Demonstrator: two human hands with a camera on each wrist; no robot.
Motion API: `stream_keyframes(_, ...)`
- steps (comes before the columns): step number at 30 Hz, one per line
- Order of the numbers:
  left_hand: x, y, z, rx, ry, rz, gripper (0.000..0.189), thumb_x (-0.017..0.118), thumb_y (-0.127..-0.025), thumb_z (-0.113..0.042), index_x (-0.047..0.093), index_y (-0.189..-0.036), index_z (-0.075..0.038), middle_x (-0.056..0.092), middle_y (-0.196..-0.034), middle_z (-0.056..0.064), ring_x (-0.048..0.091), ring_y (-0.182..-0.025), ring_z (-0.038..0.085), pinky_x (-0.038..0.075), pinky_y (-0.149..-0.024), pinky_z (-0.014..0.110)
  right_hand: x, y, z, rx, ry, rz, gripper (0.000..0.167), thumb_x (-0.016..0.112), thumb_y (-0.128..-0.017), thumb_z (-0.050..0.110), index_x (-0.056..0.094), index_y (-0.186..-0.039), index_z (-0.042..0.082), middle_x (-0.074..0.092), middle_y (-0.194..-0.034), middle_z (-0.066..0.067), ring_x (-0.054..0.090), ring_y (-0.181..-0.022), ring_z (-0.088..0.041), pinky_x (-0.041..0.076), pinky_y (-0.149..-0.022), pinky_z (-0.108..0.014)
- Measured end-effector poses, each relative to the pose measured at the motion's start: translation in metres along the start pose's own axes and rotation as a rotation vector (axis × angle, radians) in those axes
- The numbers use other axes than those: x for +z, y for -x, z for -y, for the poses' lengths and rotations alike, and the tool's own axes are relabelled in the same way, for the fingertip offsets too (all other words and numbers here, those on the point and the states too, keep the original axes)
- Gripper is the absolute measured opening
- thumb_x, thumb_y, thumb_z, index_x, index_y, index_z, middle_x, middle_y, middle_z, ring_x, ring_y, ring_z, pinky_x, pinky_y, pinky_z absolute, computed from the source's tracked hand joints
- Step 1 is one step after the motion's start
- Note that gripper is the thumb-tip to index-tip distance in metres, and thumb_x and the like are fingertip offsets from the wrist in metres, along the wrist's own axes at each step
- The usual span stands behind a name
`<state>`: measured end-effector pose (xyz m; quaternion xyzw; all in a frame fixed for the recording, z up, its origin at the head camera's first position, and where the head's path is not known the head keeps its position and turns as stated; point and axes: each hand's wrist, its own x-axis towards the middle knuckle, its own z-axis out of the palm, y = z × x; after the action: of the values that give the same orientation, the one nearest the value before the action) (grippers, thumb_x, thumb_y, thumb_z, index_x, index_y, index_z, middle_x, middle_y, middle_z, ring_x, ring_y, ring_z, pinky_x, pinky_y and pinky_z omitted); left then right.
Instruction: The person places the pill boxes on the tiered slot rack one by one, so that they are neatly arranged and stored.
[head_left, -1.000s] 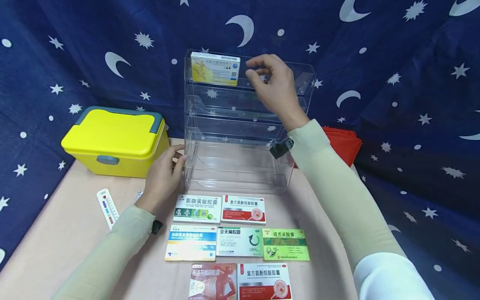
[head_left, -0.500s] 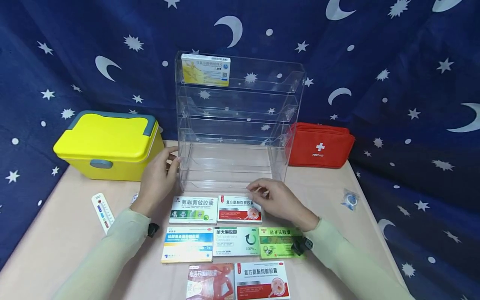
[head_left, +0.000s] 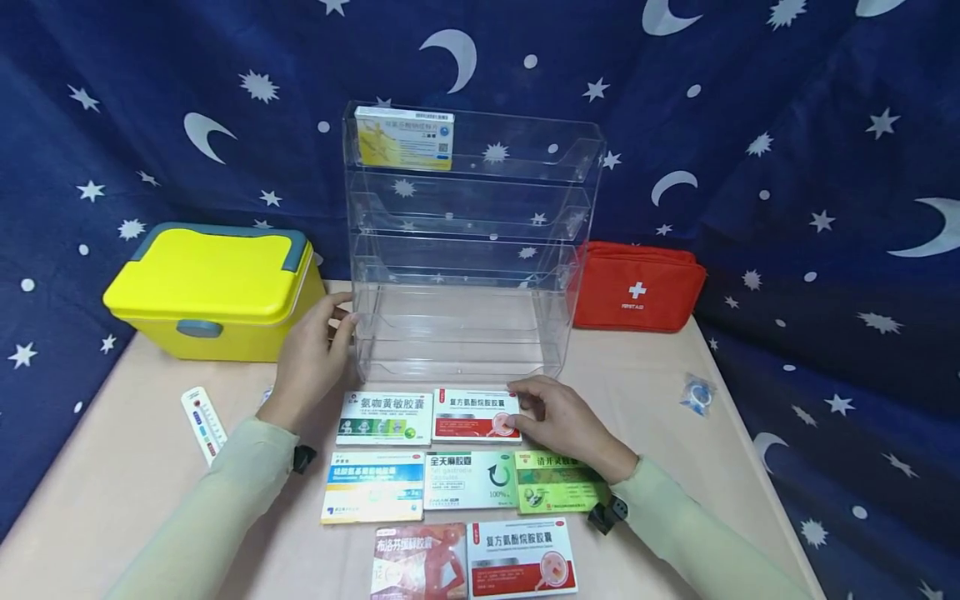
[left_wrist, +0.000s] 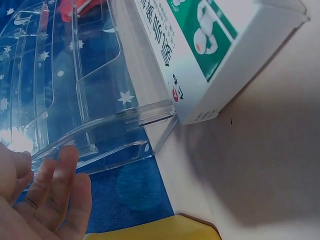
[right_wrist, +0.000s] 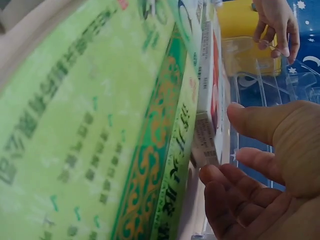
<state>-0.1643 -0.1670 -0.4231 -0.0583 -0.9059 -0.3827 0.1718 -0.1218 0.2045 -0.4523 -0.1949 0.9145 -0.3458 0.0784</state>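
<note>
A clear tiered display rack [head_left: 457, 350] stands upright at the back, with a yellow-and-white medicine box [head_left: 405, 142] in its top tier at left. My left hand [head_left: 313, 350] grips the rack's left side edge between thumb and fingers; the left wrist view shows the fingertips [left_wrist: 67, 155] by the clear plastic. My right hand [head_left: 566, 421] is at the right end of a red-and-white medicine box [head_left: 472, 417], its fingers loosely bent. In the right wrist view the thumb and fingers stand apart around that box's end [right_wrist: 205, 140]; whether they touch it I cannot tell.
Other medicine boxes lie flat in rows: green-and-white [head_left: 382, 417], blue-and-white [head_left: 372, 487], white [head_left: 468, 481], lime green [head_left: 555, 492], pinkish red [head_left: 418, 562] and red-and-white [head_left: 522, 558]. Around them stand a yellow case [head_left: 217, 292], thermometer card [head_left: 204, 423], red first-aid pouch [head_left: 637, 292] and small blue packet [head_left: 697, 394].
My right hand has come down from the rack's top tier to the red-and-white box in front of the rack. My left hand has stayed at the rack's left edge. The head view has shifted slightly.
</note>
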Motion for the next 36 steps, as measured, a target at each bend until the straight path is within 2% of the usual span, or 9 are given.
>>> stream_keyframes(6,-0.001,0.000,-0.001,0.005,0.010,0.001,0.038,0.060,-0.104,-0.018,0.054,-0.141,-0.011,0.065,-0.108,0.011,0.065,-0.080,0.026,0.055,-0.072,0.045,0.003,-0.002,-0.007,-0.045,0.034,0.007,0.061,0.089,-0.082,0.023,0.064,-0.133,0.003,0.061,-0.095,-0.005,0.056,-0.082,-0.022,0.047,-0.068,-0.028)
stream_keyframes(9,-0.003,0.000,0.000,-0.009,0.016,0.014,0.038,0.060,-0.104,-0.018,0.055,-0.141,-0.011,0.065,-0.109,0.011,0.064,-0.081,0.025,0.055,-0.073,0.044,0.004,-0.002,-0.008,-0.057,0.031,0.011,0.066,0.090,-0.080,0.023,0.062,-0.136,0.003,0.059,-0.097,-0.005,0.056,-0.082,-0.023,0.046,-0.068,-0.027)
stream_keyframes(15,-0.006,-0.001,-0.002,-0.003,0.034,0.005,0.037,0.062,-0.103,-0.015,0.058,-0.139,-0.008,0.064,-0.110,0.011,0.065,-0.084,0.026,0.056,-0.076,0.045,0.003,-0.002,-0.009,-0.090,0.049,-0.033,0.058,0.092,-0.077,0.022,0.069,-0.128,0.008,0.058,-0.101,-0.002,0.056,-0.079,-0.021,0.047,-0.065,-0.026)
stream_keyframes(24,-0.006,-0.004,-0.005,0.042,0.077,-0.040,0.045,0.067,-0.097,-0.005,0.056,-0.141,-0.009,0.064,-0.108,0.009,0.065,-0.081,0.024,0.057,-0.077,0.043,-0.001,-0.001,-0.010,-0.117,0.089,-0.160,0.047,0.091,-0.078,0.019,0.072,-0.120,0.015,0.057,-0.107,0.006,0.060,-0.082,-0.018,0.053,-0.068,-0.026)
stream_keyframes(31,-0.007,-0.005,-0.004,0.063,0.072,-0.048,0.048,0.068,-0.096,-0.002,0.055,-0.141,-0.009,0.065,-0.106,0.009,0.064,-0.079,0.024,0.057,-0.076,0.042,0.001,0.011,-0.003,-0.143,0.068,-0.153,0.045,0.088,-0.082,0.017,0.068,-0.121,0.018,0.052,-0.117,0.010,0.061,-0.087,-0.019,0.057,-0.072,-0.032)
stream_keyframes(36,-0.009,-0.004,-0.004,0.055,0.078,-0.037,0.048,0.068,-0.096,-0.002,0.055,-0.142,-0.010,0.065,-0.106,0.008,0.065,-0.079,0.023,0.057,-0.075,0.041,0.005,0.022,-0.001,-0.202,0.045,-0.145,0.041,0.086,-0.083,0.012,0.066,-0.118,0.021,0.048,-0.118,0.011,0.061,-0.085,-0.015,0.057,-0.070,-0.029)
